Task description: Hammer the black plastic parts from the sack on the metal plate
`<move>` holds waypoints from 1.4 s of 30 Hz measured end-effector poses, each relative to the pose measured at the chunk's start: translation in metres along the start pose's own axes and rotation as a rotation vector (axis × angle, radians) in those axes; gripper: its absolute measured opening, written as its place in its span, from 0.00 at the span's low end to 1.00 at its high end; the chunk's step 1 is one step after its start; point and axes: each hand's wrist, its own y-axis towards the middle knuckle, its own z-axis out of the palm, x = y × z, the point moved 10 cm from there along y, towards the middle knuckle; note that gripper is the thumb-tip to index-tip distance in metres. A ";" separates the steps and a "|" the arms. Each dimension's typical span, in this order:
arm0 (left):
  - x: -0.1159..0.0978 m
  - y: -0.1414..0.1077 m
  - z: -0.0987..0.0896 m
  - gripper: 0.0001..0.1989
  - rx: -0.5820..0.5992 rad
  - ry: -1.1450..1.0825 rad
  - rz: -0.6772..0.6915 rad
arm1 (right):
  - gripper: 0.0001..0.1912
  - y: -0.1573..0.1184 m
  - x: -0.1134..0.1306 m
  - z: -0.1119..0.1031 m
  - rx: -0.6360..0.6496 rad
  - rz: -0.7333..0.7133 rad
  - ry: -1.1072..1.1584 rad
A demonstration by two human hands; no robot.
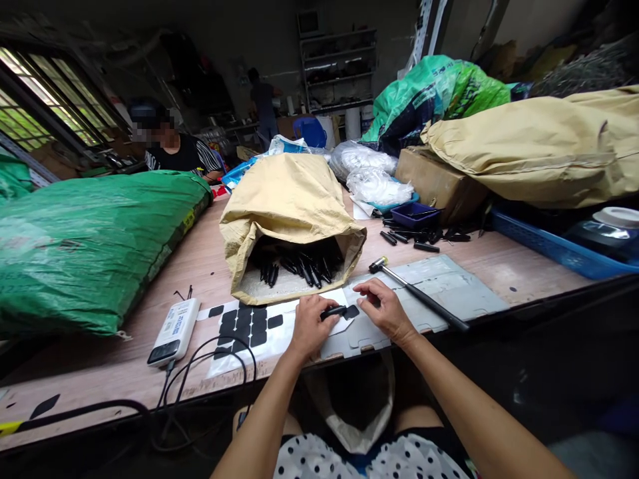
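Note:
My left hand (310, 324) is closed on a short black pen-like piece (333, 312) above the near edge of the table. At the right end of this piece is a black rounded-square patch (352, 311); I cannot tell whether it is stuck on. My right hand (382, 310) hovers just right of the patch, fingers bent and thumb apart, with nothing visible between them. Left of my hands lies a white sheet (214, 367) bearing several black rounded-square stickers (243, 324). A hammer (422, 297) rests on a grey flat board (449, 283) to the right.
A beige sack (294, 199) opens toward me, with black pieces (312, 266) inside. A green sack (90, 246), a white power bank (174, 332) and black cables (200, 352) are at left. Behind right sit a purple tray (415, 214) and a blue tray (549, 249). A person (174, 153) sits opposite.

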 end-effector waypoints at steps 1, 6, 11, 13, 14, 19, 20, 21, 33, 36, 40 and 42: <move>0.001 -0.001 0.002 0.10 -0.012 -0.019 -0.010 | 0.10 0.001 0.000 -0.007 -0.025 0.004 -0.030; 0.006 -0.002 -0.002 0.11 -0.082 -0.065 -0.038 | 0.15 0.007 -0.019 -0.072 -0.266 0.179 -0.499; 0.010 -0.001 -0.001 0.07 -0.090 -0.076 -0.046 | 0.19 0.010 -0.068 -0.086 -0.002 0.446 -0.920; 0.012 -0.002 0.000 0.08 -0.091 -0.086 -0.052 | 0.15 0.010 -0.074 -0.083 0.074 0.446 -0.934; 0.013 -0.002 0.000 0.08 -0.096 -0.093 -0.057 | 0.14 0.009 -0.072 -0.085 0.062 0.442 -0.927; 0.014 -0.003 -0.001 0.07 -0.100 -0.110 -0.067 | 0.12 -0.013 -0.024 -0.094 -0.226 0.306 -0.660; 0.014 -0.003 -0.002 0.07 -0.097 -0.111 -0.067 | 0.12 -0.019 -0.010 -0.087 -0.234 0.239 -0.550; 0.013 -0.003 -0.002 0.07 -0.097 -0.113 -0.068 | 0.12 -0.026 0.004 -0.076 -0.222 0.174 -0.444; 0.014 -0.005 -0.004 0.05 -0.134 -0.110 -0.065 | 0.26 -0.071 0.063 0.028 0.070 -0.027 -0.424; 0.015 -0.005 -0.005 0.05 -0.153 -0.124 -0.076 | 0.25 -0.070 0.060 0.031 0.096 -0.025 -0.501; 0.016 -0.005 -0.004 0.06 -0.152 -0.154 -0.081 | 0.25 -0.068 0.059 0.017 0.024 -0.024 -0.488; 0.017 -0.005 -0.003 0.06 -0.148 -0.145 -0.080 | 0.25 -0.070 0.060 0.014 0.001 -0.037 -0.494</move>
